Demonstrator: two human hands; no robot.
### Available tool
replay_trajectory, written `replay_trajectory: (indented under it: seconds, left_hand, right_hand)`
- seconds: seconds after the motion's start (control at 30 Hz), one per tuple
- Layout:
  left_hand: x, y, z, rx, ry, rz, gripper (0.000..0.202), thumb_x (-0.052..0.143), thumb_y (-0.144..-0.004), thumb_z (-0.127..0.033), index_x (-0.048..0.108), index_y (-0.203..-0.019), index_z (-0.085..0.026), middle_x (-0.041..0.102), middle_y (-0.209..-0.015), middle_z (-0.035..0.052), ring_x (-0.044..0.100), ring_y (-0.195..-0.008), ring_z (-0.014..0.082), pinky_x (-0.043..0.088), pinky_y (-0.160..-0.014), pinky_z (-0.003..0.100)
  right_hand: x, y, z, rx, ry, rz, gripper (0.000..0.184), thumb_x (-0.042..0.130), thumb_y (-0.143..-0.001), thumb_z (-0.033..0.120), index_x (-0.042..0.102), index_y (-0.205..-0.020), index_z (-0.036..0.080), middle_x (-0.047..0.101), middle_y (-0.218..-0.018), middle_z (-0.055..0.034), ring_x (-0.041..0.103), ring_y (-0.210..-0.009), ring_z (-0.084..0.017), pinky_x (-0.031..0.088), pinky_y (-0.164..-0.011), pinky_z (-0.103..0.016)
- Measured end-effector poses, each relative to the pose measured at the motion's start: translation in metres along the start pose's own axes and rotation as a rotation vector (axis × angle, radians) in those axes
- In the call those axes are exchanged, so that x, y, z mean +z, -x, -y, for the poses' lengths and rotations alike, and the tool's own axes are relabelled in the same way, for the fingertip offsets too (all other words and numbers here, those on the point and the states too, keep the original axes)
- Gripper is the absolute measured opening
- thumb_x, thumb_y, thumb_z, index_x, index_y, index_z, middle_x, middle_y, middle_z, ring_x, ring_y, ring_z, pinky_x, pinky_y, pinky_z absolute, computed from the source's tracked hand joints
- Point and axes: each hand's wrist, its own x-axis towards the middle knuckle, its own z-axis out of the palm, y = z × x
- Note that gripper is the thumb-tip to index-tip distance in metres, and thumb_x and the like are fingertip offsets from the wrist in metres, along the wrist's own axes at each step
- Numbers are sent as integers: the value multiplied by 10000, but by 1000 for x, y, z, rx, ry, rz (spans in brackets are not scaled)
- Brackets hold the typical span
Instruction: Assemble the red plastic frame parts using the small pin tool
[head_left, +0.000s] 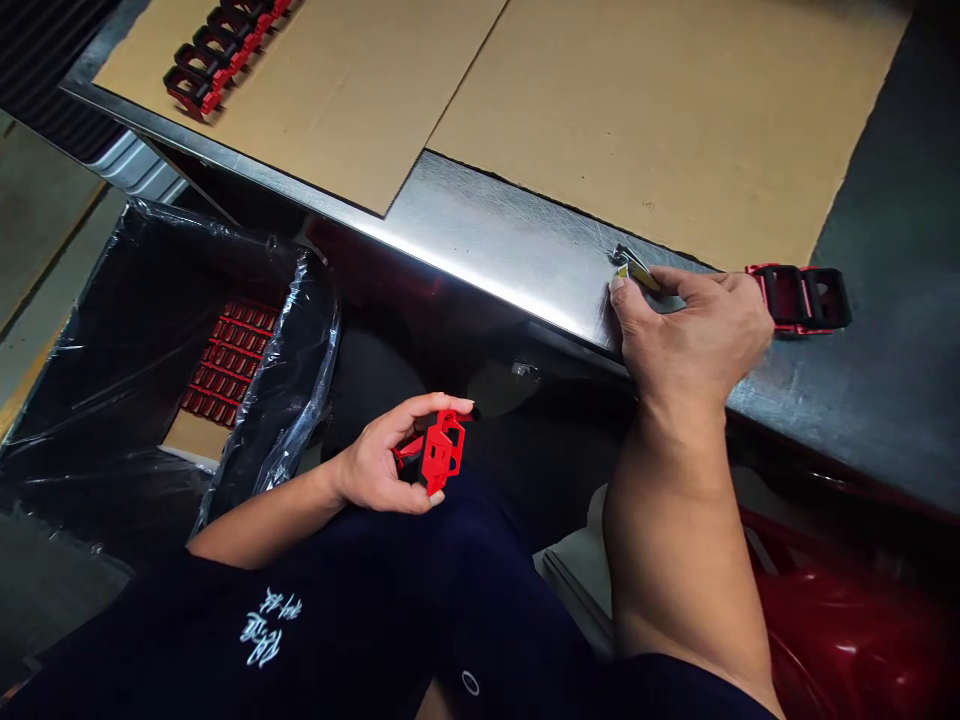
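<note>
My left hand is closed around the edges of a red and black plastic part, a frame-like piece with openings, held above my lap. On the metal table edge, my right hand pinches a small metal tool with a yellowish face between thumb and fingers; its exact kind is unclear. Just right of that hand lie black and red frame parts side by side, partly hidden by the knuckles.
Brown cardboard sheets cover much of the metal table. A row of black and red parts stands at the upper left. Below left, a bin lined with black plastic holds rows of red parts. A red stool is at lower right.
</note>
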Motion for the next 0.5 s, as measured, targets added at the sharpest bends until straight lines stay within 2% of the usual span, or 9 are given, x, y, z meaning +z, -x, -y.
replay_trajectory:
  seconds: [0.17, 0.23, 0.3, 0.4, 0.43, 0.5]
  left_hand:
    - [1, 3, 2, -17, 4, -11, 909, 811, -708, -136, 436, -1509, -345, 601, -1458, 137, 712, -979, 175, 598, -864, 309]
    - [-1, 4, 2, -19, -15, -13, 898, 796, -716, -150, 428, -1514, -336, 600, -1450, 139, 707, -976, 175, 598, -859, 307]
    - [-4, 3, 0, 11, -104, -25, 884, 787, -699, -179, 451, -1507, -302, 611, -1415, 143, 695, -1020, 203, 595, -888, 333]
    - [-8, 0, -6, 132, -325, -29, 900, 755, -669, -210, 460, -1519, -236, 637, -1322, 151, 652, -1140, 277, 572, -984, 426]
    - [-8, -2, -8, 175, -385, -16, 922, 744, -666, -212, 440, -1537, -222, 636, -1309, 155, 643, -1154, 290, 572, -987, 443]
    - [-8, -4, -11, 230, -448, 22, 968, 730, -669, -202, 385, -1573, -212, 623, -1309, 164, 653, -1119, 284, 600, -925, 427]
  right_hand:
    - [3, -2, -2, -14, -58, -63, 271, 839, -727, 362, 845, -895, 150, 768, -843, -122, 668, -782, -225, 462, -762, -357]
    - [-6, 7, 1, -2, -175, -62, 234, 807, -753, 326, 841, -898, 145, 778, -792, -96, 666, -679, -190, 488, -707, -332]
    - [-23, 26, 6, -42, -338, -27, 228, 772, -799, 311, 838, -943, 146, 780, -777, -78, 656, -607, -163, 499, -629, -300]
    - [-59, 72, 13, -337, -544, 122, 181, 761, -844, 231, 830, -1008, 200, 789, -834, -56, 711, -705, -169, 554, -670, -295]
    - [-70, 89, 15, -442, -642, 208, 222, 778, -831, 190, 819, -1047, 221, 789, -863, -48, 719, -710, -164, 575, -654, -284]
    - [-90, 121, 19, -542, -763, 414, 313, 774, -822, 109, 791, -1110, 231, 781, -926, -56, 740, -736, -164, 611, -620, -266]
